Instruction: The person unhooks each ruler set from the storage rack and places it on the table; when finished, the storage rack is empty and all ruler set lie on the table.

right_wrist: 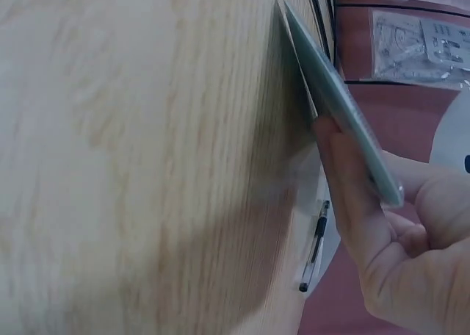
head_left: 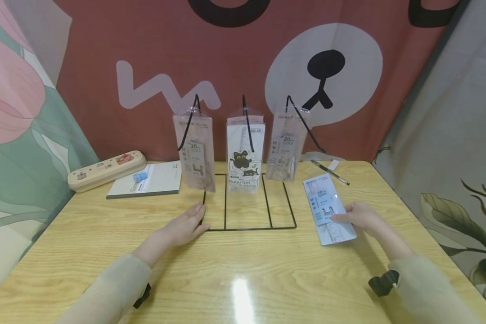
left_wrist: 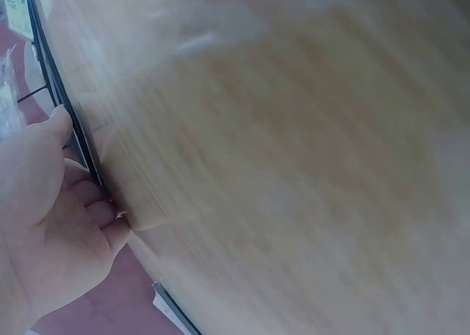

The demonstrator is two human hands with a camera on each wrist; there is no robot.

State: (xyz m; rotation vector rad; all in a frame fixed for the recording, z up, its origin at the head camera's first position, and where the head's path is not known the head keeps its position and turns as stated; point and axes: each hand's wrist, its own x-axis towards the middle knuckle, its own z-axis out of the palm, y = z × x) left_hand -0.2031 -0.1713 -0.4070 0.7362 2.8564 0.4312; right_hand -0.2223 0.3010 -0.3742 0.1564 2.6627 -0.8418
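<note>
My right hand (head_left: 363, 217) pinches a ruler set in a flat plastic packet (head_left: 323, 202), thumb on its printed face and fingers beneath. In the right wrist view the packet (right_wrist: 345, 103) shows edge-on, tilted close over the table. At the front left corner of a black wire display rack (head_left: 249, 229), my left hand (head_left: 185, 226) holds the base wire, fingers bent at it in the left wrist view. Three prongs of the rack carry packets: a pinkish one (head_left: 196, 157) on the left, a black-cat ruler set (head_left: 245, 155) in the middle, another pinkish one (head_left: 285, 148) on the right.
A cream pencil case (head_left: 105, 171) and a notepad (head_left: 158, 180) with a small blue item (head_left: 139, 177) on it lie at the back left. Behind the right-hand packet lies a black pen (head_left: 330, 173). A patterned cloth (head_left: 154, 45) hangs behind the wooden table (head_left: 267, 274).
</note>
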